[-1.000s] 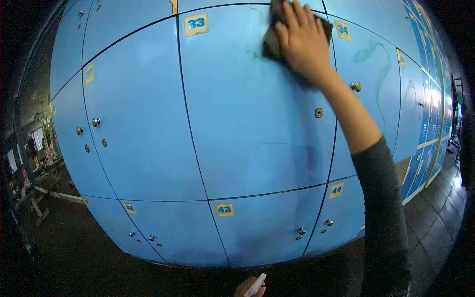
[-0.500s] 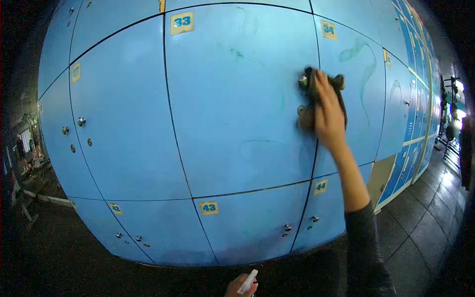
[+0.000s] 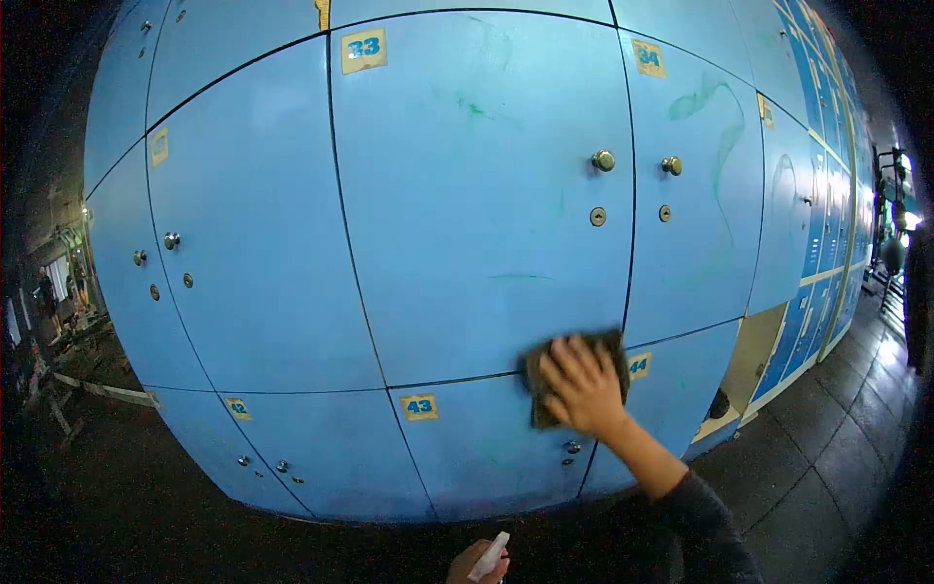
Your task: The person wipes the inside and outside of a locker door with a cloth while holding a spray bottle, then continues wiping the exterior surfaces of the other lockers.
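My right hand (image 3: 587, 386) presses a dark cloth (image 3: 540, 407) flat on the blue lockers, with its fingers spread over it. The cloth lies across the seam between door 33 (image 3: 457, 224) and door 43 (image 3: 486, 448), left of the 44 label (image 3: 638, 365). At the bottom edge my left hand (image 3: 469, 563) is closed around a bottle with a white spray head (image 3: 489, 557); its body is hidden. Green smears mark door 33 and door 34 (image 3: 696, 263).
Metal knobs (image 3: 603, 161) stick out from the doors. An open compartment (image 3: 754, 355) sits low on the right, with a dark object inside. Dark floor tiles (image 3: 817, 448) run along the right. At the far left a person (image 3: 47, 295) stands in the background.
My right hand and the cloth have moved down and left from the knobs of doors 33 and 34, which now show. My left hand has barely moved.
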A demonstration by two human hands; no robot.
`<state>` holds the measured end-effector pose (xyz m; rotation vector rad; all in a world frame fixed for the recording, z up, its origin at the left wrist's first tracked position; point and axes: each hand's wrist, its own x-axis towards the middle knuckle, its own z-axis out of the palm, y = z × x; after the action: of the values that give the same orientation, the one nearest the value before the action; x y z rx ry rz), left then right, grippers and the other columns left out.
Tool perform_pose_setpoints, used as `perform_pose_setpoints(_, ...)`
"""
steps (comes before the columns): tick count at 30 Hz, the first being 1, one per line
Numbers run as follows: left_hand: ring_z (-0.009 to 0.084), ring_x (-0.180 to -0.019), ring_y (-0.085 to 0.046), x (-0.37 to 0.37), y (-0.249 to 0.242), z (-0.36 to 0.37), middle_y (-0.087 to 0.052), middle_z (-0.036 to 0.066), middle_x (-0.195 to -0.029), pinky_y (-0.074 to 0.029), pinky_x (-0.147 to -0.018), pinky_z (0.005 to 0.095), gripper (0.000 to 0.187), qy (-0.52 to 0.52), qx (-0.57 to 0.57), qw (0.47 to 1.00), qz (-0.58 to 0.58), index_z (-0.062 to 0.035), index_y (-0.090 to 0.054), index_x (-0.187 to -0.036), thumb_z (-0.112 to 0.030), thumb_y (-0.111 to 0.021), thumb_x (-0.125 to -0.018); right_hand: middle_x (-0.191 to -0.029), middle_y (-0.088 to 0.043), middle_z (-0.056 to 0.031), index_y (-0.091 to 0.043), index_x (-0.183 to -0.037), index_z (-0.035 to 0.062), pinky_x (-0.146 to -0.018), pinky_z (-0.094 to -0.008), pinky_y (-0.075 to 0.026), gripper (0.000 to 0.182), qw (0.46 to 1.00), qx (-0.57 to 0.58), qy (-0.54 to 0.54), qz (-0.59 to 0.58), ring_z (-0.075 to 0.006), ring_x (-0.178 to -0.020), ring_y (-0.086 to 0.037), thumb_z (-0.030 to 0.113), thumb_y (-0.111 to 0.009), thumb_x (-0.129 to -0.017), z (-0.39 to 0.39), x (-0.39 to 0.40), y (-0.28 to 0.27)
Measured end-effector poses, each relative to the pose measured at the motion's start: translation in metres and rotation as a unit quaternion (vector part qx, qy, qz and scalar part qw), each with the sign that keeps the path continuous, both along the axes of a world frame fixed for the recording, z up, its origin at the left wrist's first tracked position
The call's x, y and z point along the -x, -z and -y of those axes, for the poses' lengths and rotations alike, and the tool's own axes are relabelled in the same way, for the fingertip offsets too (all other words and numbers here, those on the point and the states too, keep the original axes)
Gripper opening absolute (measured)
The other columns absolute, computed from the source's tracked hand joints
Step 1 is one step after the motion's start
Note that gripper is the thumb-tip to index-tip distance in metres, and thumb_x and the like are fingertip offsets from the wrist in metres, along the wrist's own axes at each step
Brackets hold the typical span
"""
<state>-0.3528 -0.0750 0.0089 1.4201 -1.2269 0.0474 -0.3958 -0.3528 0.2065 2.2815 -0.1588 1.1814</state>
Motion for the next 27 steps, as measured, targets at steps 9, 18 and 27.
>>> perform_pose_setpoints(9,0.0111,-0.051,-0.054,0.005,-0.029,-0.004,-0.055,0.007,-0.072,-0.043,-0.047,0.0267,0.011,0.057,-0.048,0.981,-0.181,-0.0009,-0.059,-0.093,-0.005,-0.062,-0.083,-0.136,-0.034,-0.0169,-0.047,-0.132,0.0134,-0.104,-0.0453,-0.026,0.057,0.930,-0.016,-0.010,0.368,-0.0356,-0.121,-0.031,0.029,-0.058,-0.078,-0.001,-0.032,-0.165)
perform_pose_setpoints(18,0.0171,-0.057,-0.056,0.003,-0.016,0.002,-0.056,0.007,-0.079,-0.044,-0.051,0.0311,0.018,0.017,-0.014,0.997,-0.072,-0.0051,-0.060,-0.096,-0.015,-0.066,-0.082,-0.132,-0.039,-0.0166,-0.050,-0.129,0.0182,-0.098,-0.0542,-0.030,0.056,0.992,0.000,-0.040,0.121,-0.0359,-0.119,-0.035,0.039,-0.057,-0.077,-0.003,-0.010,0.022)
perform_pose_setpoints(27,0.0274,-0.065,-0.056,0.014,-0.046,-0.014,-0.054,0.011,-0.077,-0.045,-0.057,0.0361,0.017,0.053,-0.168,0.936,-0.305,-0.0064,-0.059,-0.095,-0.014,-0.063,-0.081,-0.136,-0.041,-0.0043,-0.043,-0.134,0.0322,-0.094,-0.0459,-0.035,0.062,0.997,0.052,-0.030,0.058,-0.0260,-0.117,-0.040,0.041,-0.058,-0.075,0.003,-0.005,-0.017)
